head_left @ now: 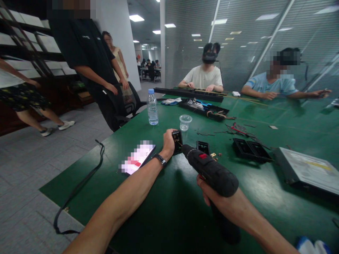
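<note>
Left hand [169, 141] is clamped round a small black socket frame [177, 141], propping it upright on the green table [164, 211] just right of the phone [137, 157], while the right hand [219, 203] is wrapped tight on the grip of a black cordless drill [212, 171], its nose pointed straight at that frame. The frame looks like light, rigid plastic (thin-walled, so I'd guess it cracks if squeezed hard), and pinching it by the outer edges, as the fingers do now, keeps the face free. The drill looks heavy and nose-weighted, with a rubbery body that shouldn't slip. Hard to see, though: the bit's tip is lost against the dark frame, so I can't say whether it's touching. The drill's handle and battery are hidden under the hand. A second frame [203, 147] lies flat just right of the phone's neighbour, with small brass bits [215, 155] beside it, too tiny to identify. Beyond the phone stand a water bottle [152, 107] and a clear cup [185, 122].
</note>
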### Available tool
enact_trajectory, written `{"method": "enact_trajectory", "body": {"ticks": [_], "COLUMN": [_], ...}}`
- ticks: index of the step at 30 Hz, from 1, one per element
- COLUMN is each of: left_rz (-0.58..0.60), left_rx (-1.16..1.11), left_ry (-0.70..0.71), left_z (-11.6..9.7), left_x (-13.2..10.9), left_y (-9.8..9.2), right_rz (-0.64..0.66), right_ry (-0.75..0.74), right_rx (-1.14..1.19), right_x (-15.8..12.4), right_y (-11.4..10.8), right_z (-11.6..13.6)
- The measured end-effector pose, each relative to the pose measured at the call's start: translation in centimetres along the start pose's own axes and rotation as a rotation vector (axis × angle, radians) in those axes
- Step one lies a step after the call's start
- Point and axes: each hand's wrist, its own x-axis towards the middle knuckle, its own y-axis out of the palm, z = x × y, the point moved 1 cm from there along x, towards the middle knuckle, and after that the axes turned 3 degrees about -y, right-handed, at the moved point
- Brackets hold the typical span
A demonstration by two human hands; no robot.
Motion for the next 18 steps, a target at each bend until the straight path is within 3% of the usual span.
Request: {"method": "enact_trajectory", "body": {"ticks": [18], "left_rz": [-0.013], "left_rx": [-0.011], "left_ry": [-0.025], "left_z": [-0.77], "left_x": [-0.59], "left_y": [0.29], "right_rz": [0.002], "right_ry": [-0.005], "right_rx": [0.018], "right_x": [-0.02], "right_y": [-0.11], "right_z": [0.82]}}
